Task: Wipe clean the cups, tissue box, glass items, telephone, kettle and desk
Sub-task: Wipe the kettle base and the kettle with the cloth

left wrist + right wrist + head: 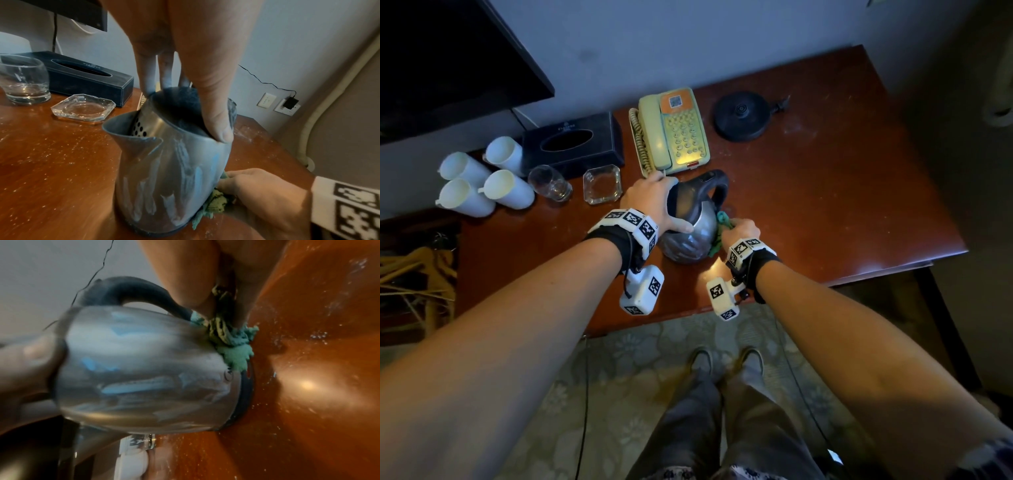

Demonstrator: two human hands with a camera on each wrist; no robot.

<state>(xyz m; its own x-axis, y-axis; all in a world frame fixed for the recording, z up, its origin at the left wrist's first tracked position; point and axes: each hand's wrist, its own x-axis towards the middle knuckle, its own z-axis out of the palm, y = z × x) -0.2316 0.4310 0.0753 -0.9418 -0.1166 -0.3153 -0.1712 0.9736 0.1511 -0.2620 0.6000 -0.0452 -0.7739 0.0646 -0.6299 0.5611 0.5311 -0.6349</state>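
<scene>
Both hands on the brushed stainless-steel kettle with black plastic handle and base [690,222], which stands on the glossy reddish-brown wooden desk [825,192], near its front edge, just in front of the cream push-button telephone [674,132]. Left hand [650,202] clamps the kettle's top from above: fingers curled over the far rim, thumb [216,113] down the near side across the dark lid. Spout with perforated strainer faces the left wrist camera. Right hand [741,228] is closed around a crumpled green terry cloth [232,340], pressing it against the lower steel wall just under the handle root. Steel surface shows pale streaks; the desk top carries fine white specks.

Left of the kettle: a square faceted clear glass ashtray [602,186], a round clear glass tumbler [550,183], four white plastic cups [482,178] lying tipped, and a dark rectangular tissue box [573,144] behind them. The round black kettle base plate [742,114] sits at the back, right of the phone. Desk right of the kettle is bare wood out to the right edge.
</scene>
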